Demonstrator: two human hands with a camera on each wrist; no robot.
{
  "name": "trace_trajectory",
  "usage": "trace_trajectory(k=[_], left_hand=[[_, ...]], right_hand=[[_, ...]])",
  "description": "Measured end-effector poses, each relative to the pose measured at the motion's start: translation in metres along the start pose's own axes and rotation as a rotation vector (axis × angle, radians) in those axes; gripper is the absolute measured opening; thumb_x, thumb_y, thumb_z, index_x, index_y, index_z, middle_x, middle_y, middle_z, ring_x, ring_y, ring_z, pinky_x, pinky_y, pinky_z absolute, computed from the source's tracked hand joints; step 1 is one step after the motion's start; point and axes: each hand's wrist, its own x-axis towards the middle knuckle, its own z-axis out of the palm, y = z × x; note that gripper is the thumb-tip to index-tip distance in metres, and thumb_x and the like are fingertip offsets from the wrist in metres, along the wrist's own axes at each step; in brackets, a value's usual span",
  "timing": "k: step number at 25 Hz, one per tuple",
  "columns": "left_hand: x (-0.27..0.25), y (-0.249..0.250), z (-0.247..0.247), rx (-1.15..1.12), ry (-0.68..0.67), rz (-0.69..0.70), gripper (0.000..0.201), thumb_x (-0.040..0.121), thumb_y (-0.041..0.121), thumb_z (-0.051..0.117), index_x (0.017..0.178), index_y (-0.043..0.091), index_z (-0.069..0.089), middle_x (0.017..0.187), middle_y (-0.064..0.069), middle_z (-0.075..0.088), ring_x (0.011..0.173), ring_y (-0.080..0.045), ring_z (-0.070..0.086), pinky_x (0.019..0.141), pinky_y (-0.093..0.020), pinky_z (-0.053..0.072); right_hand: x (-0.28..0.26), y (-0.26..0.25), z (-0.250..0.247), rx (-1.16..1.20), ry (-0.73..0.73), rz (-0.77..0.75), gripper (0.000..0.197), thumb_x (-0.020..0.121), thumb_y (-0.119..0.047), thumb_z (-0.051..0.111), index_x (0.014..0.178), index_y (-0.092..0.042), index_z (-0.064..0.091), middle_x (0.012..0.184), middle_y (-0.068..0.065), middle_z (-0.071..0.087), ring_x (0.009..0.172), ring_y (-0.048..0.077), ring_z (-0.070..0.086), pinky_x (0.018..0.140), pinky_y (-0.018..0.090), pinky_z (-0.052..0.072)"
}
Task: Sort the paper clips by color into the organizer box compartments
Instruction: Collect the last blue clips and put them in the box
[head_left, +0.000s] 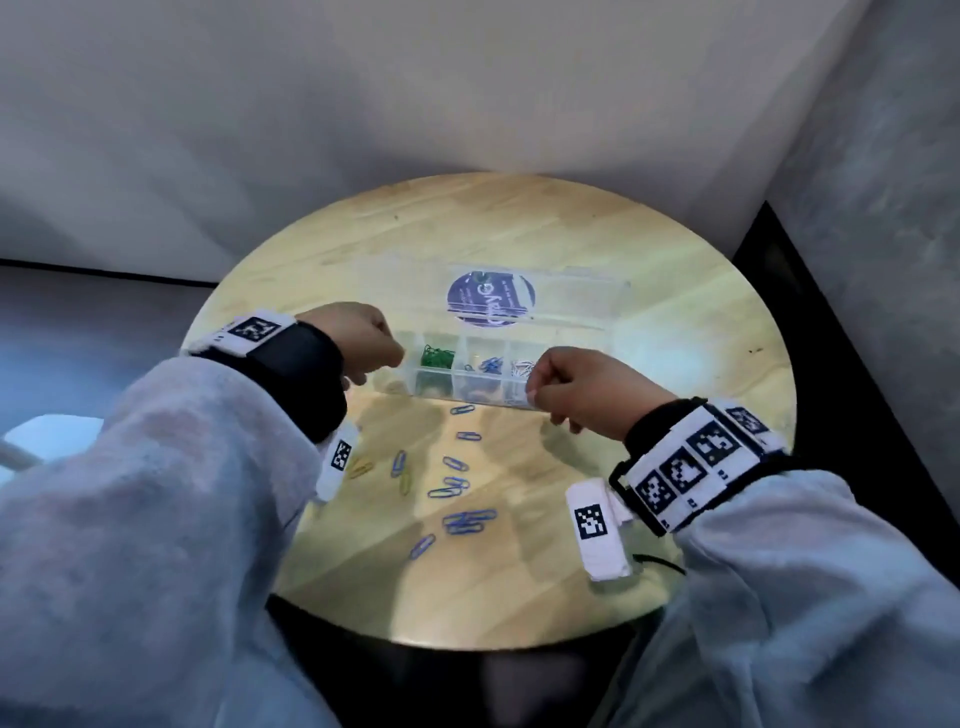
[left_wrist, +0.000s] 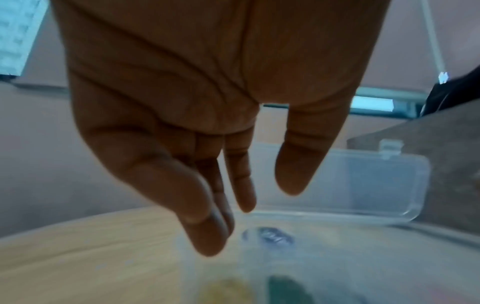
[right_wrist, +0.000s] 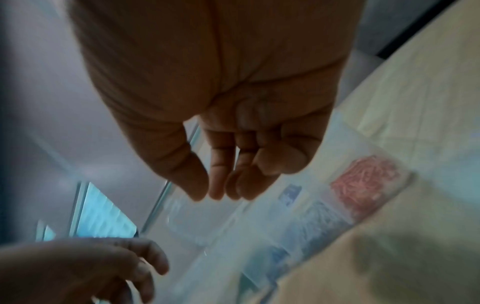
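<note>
A clear organizer box lies on the round wooden table with its lid folded back. Its compartments show green clips, blue clips and silvery clips. In the right wrist view a red pile fills an end compartment. My left hand hovers over the box's left end, fingers hanging straight and holding nothing. Over the right front corner, my right hand has loosely curled fingers close to the thumb, with no clip visible between them.
Loose blue clips and a few yellow ones lie scattered on the table in front of the box, between my forearms. A grey wall stands close behind the table. A dark floor gap runs along the right.
</note>
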Motion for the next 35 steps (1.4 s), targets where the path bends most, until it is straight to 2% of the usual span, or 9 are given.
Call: trace_trajectory(k=[6,8,11,14,18,23,27,30,35], left_hand=[[0.010,-0.059,0.014,0.443,-0.213,-0.248,0.029,0.084,0.023,0.065,0.096,-0.004,0.065,0.081,-0.008,0.057,0.073,-0.023,0.053,0.061,-0.025,0.042],[0.016,-0.069,0.022,0.559,-0.255,-0.267,0.026,0.077,0.035,0.070,0.082,0.010,0.067,0.073,-0.003,0.060,0.073,-0.021,0.056,0.069,-0.026,0.046],[0.024,-0.072,0.031,0.576,-0.263,-0.238,0.028,0.068,0.041,0.074,0.070,0.015,0.064,0.074,-0.002,0.063,0.071,-0.021,0.059,0.070,-0.026,0.046],[0.026,-0.065,0.044,0.500,-0.262,-0.202,0.033,0.064,0.043,0.078,0.065,0.013,0.062,0.069,-0.001,0.065,0.071,-0.022,0.061,0.070,-0.025,0.046],[0.027,-0.059,0.054,0.466,-0.256,-0.196,0.031,0.060,0.036,0.080,0.056,0.011,0.062,0.067,-0.003,0.068,0.068,-0.022,0.064,0.069,-0.025,0.048],[0.025,-0.060,0.058,0.422,-0.291,-0.175,0.023,0.044,0.029,0.071,0.057,0.009,0.067,0.073,-0.007,0.075,0.067,-0.024,0.069,0.075,-0.032,0.055],[0.013,-0.055,0.061,0.438,-0.275,-0.121,0.011,0.064,0.020,0.068,0.070,0.012,0.068,0.073,-0.005,0.067,0.066,-0.023,0.060,0.069,-0.027,0.051],[0.008,-0.058,0.058,0.375,-0.267,-0.094,0.024,0.064,0.017,0.063,0.082,0.006,0.072,0.070,-0.006,0.065,0.063,-0.023,0.058,0.069,-0.027,0.052],[0.004,-0.059,0.027,-0.138,-0.169,-0.032,0.010,0.077,0.003,0.062,0.067,0.007,0.062,0.060,-0.010,0.062,0.043,-0.014,0.057,0.050,-0.018,0.050]], right_hand=[[0.007,-0.012,0.046,-0.495,-0.183,-0.075,0.013,0.084,-0.021,0.063,0.097,-0.022,0.064,0.072,-0.013,0.049,0.068,0.005,0.048,0.060,0.018,0.037],[0.011,-0.015,0.057,-0.587,-0.199,-0.107,0.020,0.084,-0.020,0.061,0.104,-0.023,0.063,0.085,-0.008,0.053,0.083,0.012,0.052,0.070,0.023,0.041],[0.016,-0.016,0.077,-0.744,-0.260,-0.205,0.031,0.085,-0.019,0.056,0.115,-0.028,0.060,0.114,-0.003,0.056,0.105,0.017,0.054,0.084,0.027,0.042],[0.022,-0.018,0.096,-0.835,-0.330,-0.326,0.036,0.089,-0.021,0.054,0.122,-0.034,0.056,0.120,0.000,0.052,0.114,0.021,0.052,0.086,0.032,0.043],[0.028,-0.021,0.109,-0.936,-0.313,-0.425,0.033,0.089,-0.020,0.055,0.118,-0.037,0.059,0.115,0.002,0.051,0.112,0.026,0.048,0.077,0.031,0.037],[0.026,-0.019,0.111,-0.982,-0.241,-0.379,0.019,0.087,-0.011,0.053,0.101,-0.022,0.062,0.111,0.005,0.052,0.109,0.028,0.049,0.070,0.030,0.032],[0.024,-0.017,0.110,-1.049,-0.244,-0.350,0.017,0.088,-0.015,0.053,0.101,-0.017,0.063,0.113,0.006,0.056,0.109,0.028,0.052,0.071,0.030,0.036],[0.023,-0.016,0.103,-0.906,-0.259,-0.248,0.007,0.083,-0.016,0.055,0.086,-0.017,0.061,0.099,0.004,0.063,0.088,0.024,0.055,0.067,0.028,0.038],[0.026,-0.024,0.070,-0.354,-0.048,-0.127,0.007,0.082,-0.013,0.056,0.079,-0.013,0.062,0.070,-0.004,0.059,0.066,0.015,0.057,0.066,0.027,0.047]])
